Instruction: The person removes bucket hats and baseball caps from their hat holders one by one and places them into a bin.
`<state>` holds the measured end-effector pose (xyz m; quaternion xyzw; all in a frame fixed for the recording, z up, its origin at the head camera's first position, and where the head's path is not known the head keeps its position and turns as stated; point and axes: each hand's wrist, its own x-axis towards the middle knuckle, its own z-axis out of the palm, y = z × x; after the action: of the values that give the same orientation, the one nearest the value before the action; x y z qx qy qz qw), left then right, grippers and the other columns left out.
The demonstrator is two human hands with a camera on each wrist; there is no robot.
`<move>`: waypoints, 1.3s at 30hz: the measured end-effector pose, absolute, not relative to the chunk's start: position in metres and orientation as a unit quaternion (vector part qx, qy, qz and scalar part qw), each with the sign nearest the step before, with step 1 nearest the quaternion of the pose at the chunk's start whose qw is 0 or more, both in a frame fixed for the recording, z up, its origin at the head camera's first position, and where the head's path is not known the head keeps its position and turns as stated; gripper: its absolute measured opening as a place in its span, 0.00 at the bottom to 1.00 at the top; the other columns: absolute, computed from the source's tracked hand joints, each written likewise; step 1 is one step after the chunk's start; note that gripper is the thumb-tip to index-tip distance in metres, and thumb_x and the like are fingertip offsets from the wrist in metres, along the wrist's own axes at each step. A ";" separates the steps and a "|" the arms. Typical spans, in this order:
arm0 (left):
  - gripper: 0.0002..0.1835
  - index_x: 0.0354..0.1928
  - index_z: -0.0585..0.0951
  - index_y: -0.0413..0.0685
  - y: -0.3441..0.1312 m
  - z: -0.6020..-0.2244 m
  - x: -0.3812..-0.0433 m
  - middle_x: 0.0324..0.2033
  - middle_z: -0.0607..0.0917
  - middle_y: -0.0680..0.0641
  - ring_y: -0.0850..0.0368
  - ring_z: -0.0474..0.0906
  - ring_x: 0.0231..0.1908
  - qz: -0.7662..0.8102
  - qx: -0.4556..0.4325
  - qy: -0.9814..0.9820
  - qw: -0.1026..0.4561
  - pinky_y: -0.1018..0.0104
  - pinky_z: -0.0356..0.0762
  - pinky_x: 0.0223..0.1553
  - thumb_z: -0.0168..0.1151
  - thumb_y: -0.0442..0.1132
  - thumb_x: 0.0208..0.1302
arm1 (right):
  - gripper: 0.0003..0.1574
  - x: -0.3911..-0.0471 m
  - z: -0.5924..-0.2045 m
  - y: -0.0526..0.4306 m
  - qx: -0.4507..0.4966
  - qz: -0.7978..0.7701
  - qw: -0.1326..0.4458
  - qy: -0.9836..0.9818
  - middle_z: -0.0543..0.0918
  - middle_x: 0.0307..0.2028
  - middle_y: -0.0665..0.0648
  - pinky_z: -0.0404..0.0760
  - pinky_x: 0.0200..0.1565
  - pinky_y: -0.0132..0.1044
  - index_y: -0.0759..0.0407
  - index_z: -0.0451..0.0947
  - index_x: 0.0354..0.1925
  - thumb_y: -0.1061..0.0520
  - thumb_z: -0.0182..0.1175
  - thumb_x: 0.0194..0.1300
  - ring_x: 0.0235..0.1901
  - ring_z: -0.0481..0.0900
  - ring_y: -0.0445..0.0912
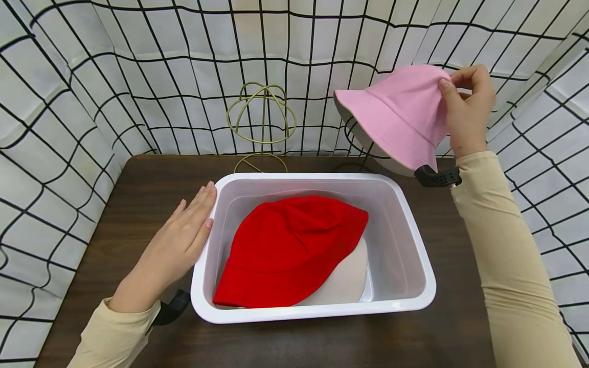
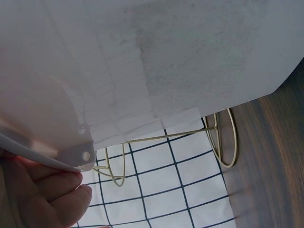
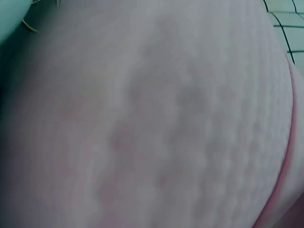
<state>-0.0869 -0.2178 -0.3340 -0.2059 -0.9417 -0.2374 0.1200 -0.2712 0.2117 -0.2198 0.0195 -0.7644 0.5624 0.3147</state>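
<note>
My right hand (image 1: pixel 471 110) pinches the crown of a pink bucket hat (image 1: pixel 405 107) between thumb and fingers, at the back right. The hat tilts with its brim toward the left, overlapping a black wire stand (image 1: pixel 354 135). Close, blurred hat fabric (image 3: pixel 152 114) fills most of the right wrist view. Along the left rim of a white plastic tub (image 1: pixel 416 255), my left hand (image 1: pixel 177 240) rests with its fingers extended. Inside the tub lies a red bucket hat (image 1: pixel 290 250), partly covering a cream-coloured piece of headwear (image 1: pixel 347 278).
A gold wire stand (image 1: pixel 263 115) stands behind the tub on the dark wooden table (image 1: pixel 152 184). Black wire grid panels (image 1: pixel 193 76) with white sheeting behind them enclose the back and both sides.
</note>
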 end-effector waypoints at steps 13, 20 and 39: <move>0.31 0.71 0.56 0.40 -0.218 -0.334 -0.086 0.69 0.59 0.41 0.44 0.55 0.68 -0.238 -0.200 -0.943 0.115 0.40 0.50 0.65 0.49 0.41 0.70 | 0.10 -0.285 -0.233 0.244 -0.001 0.565 0.317 -0.762 0.68 0.29 0.49 0.61 0.38 0.29 0.52 0.64 0.31 0.61 0.56 0.66 0.33 0.67 0.37; 0.31 0.71 0.57 0.39 -0.218 -0.335 -0.086 0.70 0.58 0.41 0.45 0.54 0.68 -0.239 -0.203 -0.942 0.118 0.40 0.49 0.65 0.49 0.40 0.69 | 0.11 -0.281 -0.233 0.250 0.009 0.544 0.297 -0.785 0.67 0.27 0.48 0.61 0.35 0.28 0.52 0.64 0.32 0.61 0.58 0.65 0.31 0.66 0.37; 0.31 0.71 0.56 0.39 -0.218 -0.335 -0.086 0.70 0.58 0.41 0.45 0.54 0.68 -0.235 -0.207 -0.942 0.122 0.41 0.50 0.65 0.49 0.40 0.70 | 0.07 -0.264 -0.219 0.260 -0.027 0.569 0.360 -0.738 0.74 0.27 0.48 0.63 0.34 0.28 0.56 0.81 0.33 0.62 0.69 0.54 0.28 0.67 0.37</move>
<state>-0.0864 -0.2183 -0.3350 -0.2065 -0.9420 -0.2346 0.1220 -0.2636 0.2595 -0.2190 -0.0274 -0.7383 0.5695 0.3604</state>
